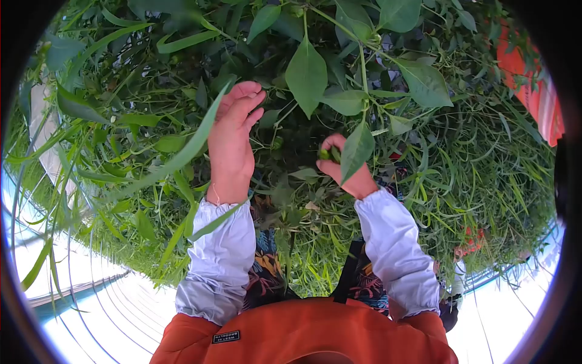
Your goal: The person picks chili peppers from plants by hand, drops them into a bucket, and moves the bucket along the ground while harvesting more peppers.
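Observation:
My left hand (235,133) is raised among the leaves of a pepper plant (306,76), its fingers loosely bent and the thumb apart, with nothing visible in it. A long grass blade crosses in front of its wrist. Lower and to the right, my right hand (348,167) has its thumb and fingers closed on a small green pepper (326,154). A broad leaf (357,151) hangs in front and hides part of that hand. Between the two hands, a small round green fruit (277,143) sits among the stems.
Dense leaves and tall grass (145,224) surround both arms. An orange sack-like thing (524,79) stands at the upper right behind foliage. At the left runs a pale strip (45,130). A red-orange patch (470,242) shows through the grass at lower right.

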A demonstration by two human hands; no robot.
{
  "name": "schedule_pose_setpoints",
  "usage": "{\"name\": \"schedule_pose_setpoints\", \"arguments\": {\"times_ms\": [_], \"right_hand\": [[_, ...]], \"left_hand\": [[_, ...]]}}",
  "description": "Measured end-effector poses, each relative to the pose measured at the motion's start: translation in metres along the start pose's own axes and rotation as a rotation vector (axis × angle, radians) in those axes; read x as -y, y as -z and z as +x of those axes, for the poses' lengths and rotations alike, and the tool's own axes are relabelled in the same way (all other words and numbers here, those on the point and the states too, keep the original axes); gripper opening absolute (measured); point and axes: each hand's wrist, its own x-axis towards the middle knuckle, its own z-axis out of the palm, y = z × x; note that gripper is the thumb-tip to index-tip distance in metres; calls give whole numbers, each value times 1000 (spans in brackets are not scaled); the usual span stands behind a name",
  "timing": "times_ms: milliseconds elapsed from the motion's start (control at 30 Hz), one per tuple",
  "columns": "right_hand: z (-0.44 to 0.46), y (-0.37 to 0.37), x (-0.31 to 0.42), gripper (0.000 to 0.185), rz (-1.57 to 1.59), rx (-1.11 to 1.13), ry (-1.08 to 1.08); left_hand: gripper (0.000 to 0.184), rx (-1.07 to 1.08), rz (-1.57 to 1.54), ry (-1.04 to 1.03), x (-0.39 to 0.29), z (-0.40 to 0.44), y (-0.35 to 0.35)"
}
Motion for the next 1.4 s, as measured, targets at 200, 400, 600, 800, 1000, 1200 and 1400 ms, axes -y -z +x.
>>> {"name": "schedule_pose_setpoints", "arguments": {"times_ms": [200, 400, 600, 800, 1000, 1200, 1400], "right_hand": [[-62, 31, 42, 21, 712, -210, -241], [-90, 53, 42, 22, 795, 2, 29], [21, -28, 45, 38, -10, 67, 157], [27, -98, 30, 44, -125, -24, 179], [-31, -45, 62, 28, 647, -57, -481], [-76, -5, 40, 24, -130, -255, -11], [-99, 92, 88, 23, 903, -25, -468]], "left_hand": [[17, -20, 12, -22, -2, 2, 0], [18, -2, -17, 1, -2, 2, -1], [22, 19, 8, -20, -2, 5, -1], [26, -3, 130, -88, 1, 7, 1], [54, 333, 1354, -473, 26, -28, -21], [23, 498, 1324, -362, 98, -58, -22], [24, 435, 1497, -517, 116, -67, -35]]}}
